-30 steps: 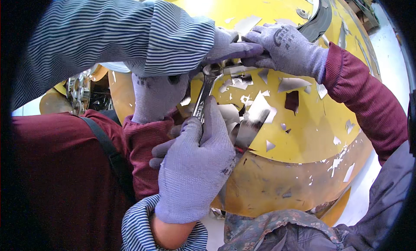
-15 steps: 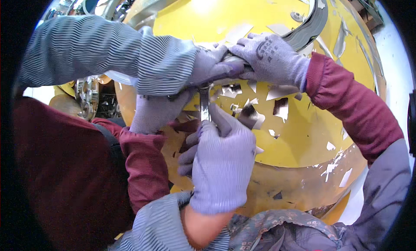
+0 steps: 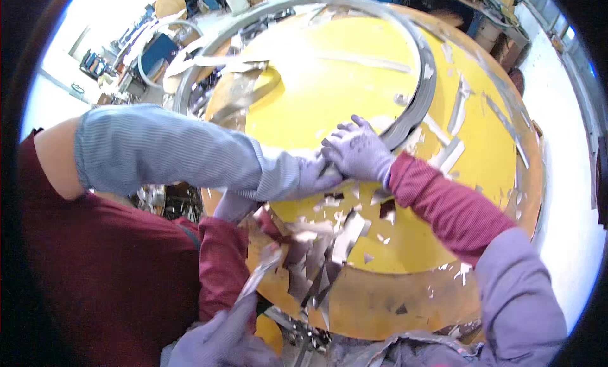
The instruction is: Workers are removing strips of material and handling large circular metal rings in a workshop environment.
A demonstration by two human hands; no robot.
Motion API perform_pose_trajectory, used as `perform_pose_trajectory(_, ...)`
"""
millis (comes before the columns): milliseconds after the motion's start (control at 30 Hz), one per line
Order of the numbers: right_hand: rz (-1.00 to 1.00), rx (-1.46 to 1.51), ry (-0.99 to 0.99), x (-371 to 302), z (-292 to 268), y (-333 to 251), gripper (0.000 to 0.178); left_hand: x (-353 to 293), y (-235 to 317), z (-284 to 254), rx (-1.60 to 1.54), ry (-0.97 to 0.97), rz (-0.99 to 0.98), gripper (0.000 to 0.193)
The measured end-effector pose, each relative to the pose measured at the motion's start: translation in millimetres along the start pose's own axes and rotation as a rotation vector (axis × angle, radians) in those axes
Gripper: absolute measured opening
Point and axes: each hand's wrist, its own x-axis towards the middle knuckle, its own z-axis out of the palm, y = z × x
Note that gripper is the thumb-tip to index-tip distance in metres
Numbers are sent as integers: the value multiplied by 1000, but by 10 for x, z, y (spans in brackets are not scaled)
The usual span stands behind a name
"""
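Note:
My right hand, in a pale purple glove, grips the near part of a grey layered ring, its fingers bent over the band and slightly apart. My left hand is by the ring's near left side, its fingers hidden under a co-worker's blue-striped sleeve. That co-worker's gloved hand touches the ring close to my right fingers. Low on the left, the co-worker's other gloved hand holds a shiny metal hand tool, too blurred to name exactly.
Beneath the ring lies a round yellow plate with a worn brown rim. Torn metal strips and scraps litter its near side; longer strips lie at right. The co-worker's maroon-clad body fills the left.
The co-worker's tool hand has swung from the ring down to the lower left. My view has shifted and takes in more of the ring and room. My right hand stays at the ring.

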Motion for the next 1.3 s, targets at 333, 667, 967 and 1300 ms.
perform_pose_trajectory(333,60,6,-75,-79,-39,29,40,60,186,-121,96,4,25,44)
perform_pose_trajectory(667,72,108,96,-137,2,62,33,10,221,-89,167,106,28,47)
perform_pose_trajectory(967,221,369,535,-868,-395,-5,37,-631,-692,238,505,344,-605,50)
perform_pose_trajectory(1300,1857,-131,268,-6137,-349,-404,53,-1262,-670,684,719,750,-710,61)
